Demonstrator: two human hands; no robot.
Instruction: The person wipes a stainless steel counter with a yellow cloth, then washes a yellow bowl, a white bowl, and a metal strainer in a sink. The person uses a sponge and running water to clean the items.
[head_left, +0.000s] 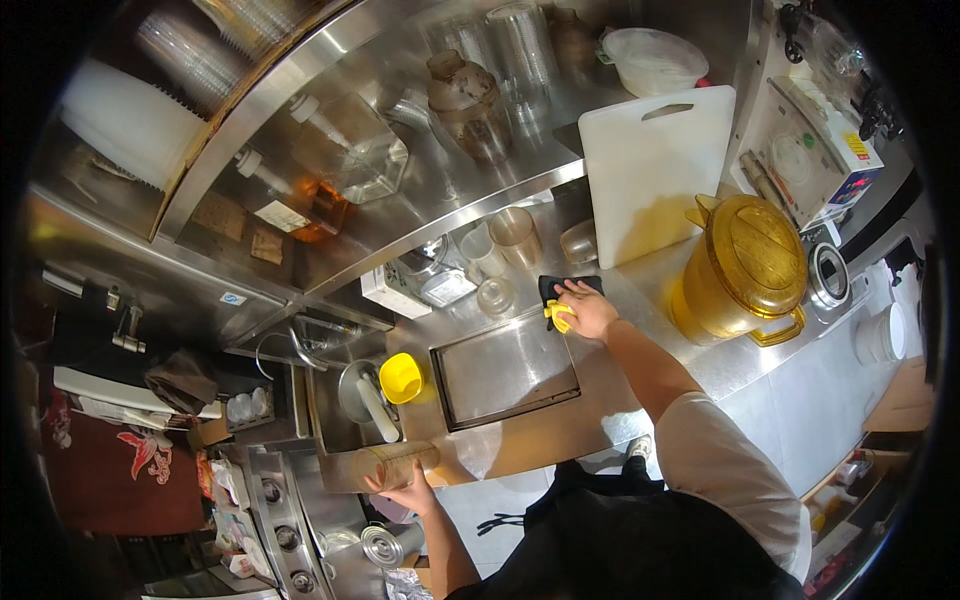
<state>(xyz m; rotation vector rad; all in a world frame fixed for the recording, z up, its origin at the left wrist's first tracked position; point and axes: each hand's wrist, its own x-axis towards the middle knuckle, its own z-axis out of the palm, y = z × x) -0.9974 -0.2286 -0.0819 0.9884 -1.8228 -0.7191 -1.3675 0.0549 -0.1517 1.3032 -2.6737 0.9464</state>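
Over the front edge of the steel counter, my left hand (409, 495) holds a transparent plastic measuring cup (379, 463), tilted on its side beside the sink (330, 424). My right hand (589, 311) lies on the countertop with a crumpled yellow cloth (557, 316) under its fingers. Beneath that hand there is also a flat black cloth or pad (553, 288); whether the two are joined I cannot tell. Just nearer to me is a rectangular recessed steel tray (506, 367) with a dark rim. A yellow plastic cup (401, 378) stands between tray and sink.
A large amber lidded pitcher (739, 262) stands right of my arm. Behind it, a white cutting board (652, 172) leans against the steel shelf (450, 210). A cocktail shaker (471, 109) and pump bottles (345, 150) occupy that shelf. A faucet (304, 349) overhangs the sink.
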